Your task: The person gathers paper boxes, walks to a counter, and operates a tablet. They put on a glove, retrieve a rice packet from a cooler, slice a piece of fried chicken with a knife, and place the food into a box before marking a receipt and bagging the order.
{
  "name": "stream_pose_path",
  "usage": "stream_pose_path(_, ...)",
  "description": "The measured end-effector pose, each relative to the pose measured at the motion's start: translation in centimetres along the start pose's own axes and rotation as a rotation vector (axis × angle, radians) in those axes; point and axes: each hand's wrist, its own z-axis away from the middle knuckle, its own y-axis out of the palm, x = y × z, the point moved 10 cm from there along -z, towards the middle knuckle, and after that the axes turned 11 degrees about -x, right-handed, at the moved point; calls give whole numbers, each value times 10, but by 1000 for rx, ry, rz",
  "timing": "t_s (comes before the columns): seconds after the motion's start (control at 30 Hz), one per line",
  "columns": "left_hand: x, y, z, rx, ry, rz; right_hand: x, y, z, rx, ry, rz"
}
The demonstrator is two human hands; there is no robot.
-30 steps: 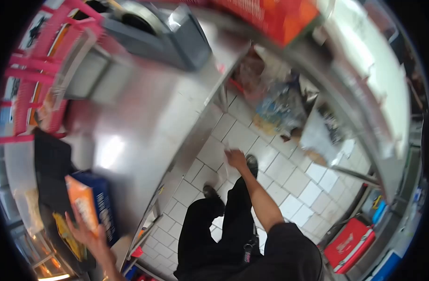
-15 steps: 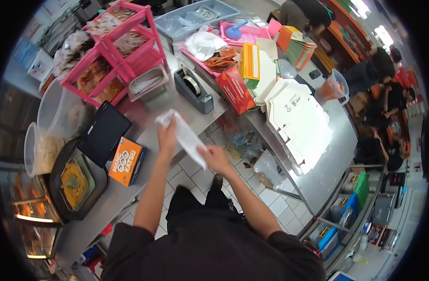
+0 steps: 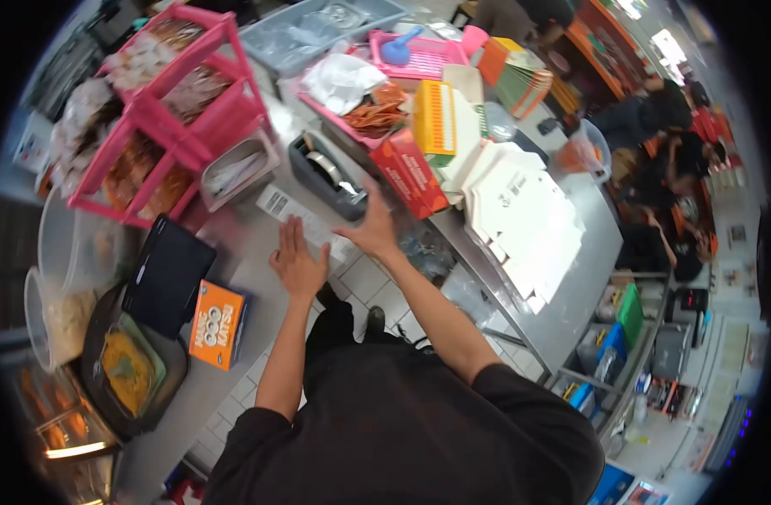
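Observation:
A long white printed receipt lies on the metal counter, its lower end near the counter's edge. My left hand rests on the receipt with its fingers stretched out flat. Beside it, my right hand is open, thumb and fingers spread, with the thumb over the receipt's right side. Its fingers are right at the front end of a dark grey tape dispenser, which holds a roll of tape. Just behind the receipt stands a metal tray with pale items in it.
On my left are an orange box, a black tablet and pink racks of packed food. White flattened cartons, a red box and a yellow box lie to the right. Several people are beyond.
The receipt, held in both hands over the floor gap before, now lies on the counter. My left hand has flattened on it, and my right hand has let go and moved up beside the tape dispenser.

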Motion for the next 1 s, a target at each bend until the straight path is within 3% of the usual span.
stream_pose_path(0.03, -5, 0, -2, 23, 29, 32, -15, 16, 2, 70, 112, -102)
stream_pose_path(0.17, -1, 7, -5, 180, 80, 40, 0, 18, -11, 205, 192, -8)
stream_pose_path(0.23, 4, 5, -4, 210, 6, 60, 11, 8, 6, 338, 500, 36)
stream_pose_path(0.3, 5, 9, -2, 268, 24, 70, 9, 10, 27, 295, 533, 41)
stream_pose_path(0.4, 5, 12, 0, 296, 66, 62, -12, 21, 60, 272, 271, 54)
stream_pose_path(0.43, 7, 18, 3, 309, 90, 77, -5, -6, 46, 253, 284, 75)
stream_pose_path(0.5, 21, 0, 6, 55, 30, 156, -9, -88, 32, 181, 517, -82)
stream_pose_path(0.57, -20, -48, 13, -55, 143, 312, -46, -223, 18, -293, 309, 185)
stream_pose_path(0.6, -50, -78, 19, -155, 218, 454, -100, -293, 39, -438, 527, 303)
stream_pose_path(0.67, -129, -47, 45, 349, 229, 698, -171, -422, 87, -765, 840, 602)
stream_pose_path(0.7, -171, -28, 51, 520, 50, 882, -211, -451, 109, -671, 1008, 726)
stream_pose_path(0.77, -229, 47, 55, 733, -352, 1123, -267, -471, 128, -685, 1103, 528)
stream_pose_path(0.8, -241, 99, 63, 780, -571, 1176, -285, -459, 129, -523, 1204, 315)
stream_pose_path(0.83, -255, 123, 50, 692, -623, 1184, -300, -445, 125, -362, 1281, 97)
stream_pose_path(0.87, -266, 137, 37, 600, -674, 1188, -310, -448, 122, -368, 1282, 81)
stream_pose_path(0.93, -291, 152, 22, 622, -802, 1270, -319, -438, 111, -292, 1348, -27)
stream_pose_path(0.97, -291, 160, 23, 627, -871, 1264, -324, -443, 107, -281, 1311, 119)
stream_pose_path(1.0, -290, 159, 22, 622, -865, 1239, -308, -455, 87, -320, 1144, 328)
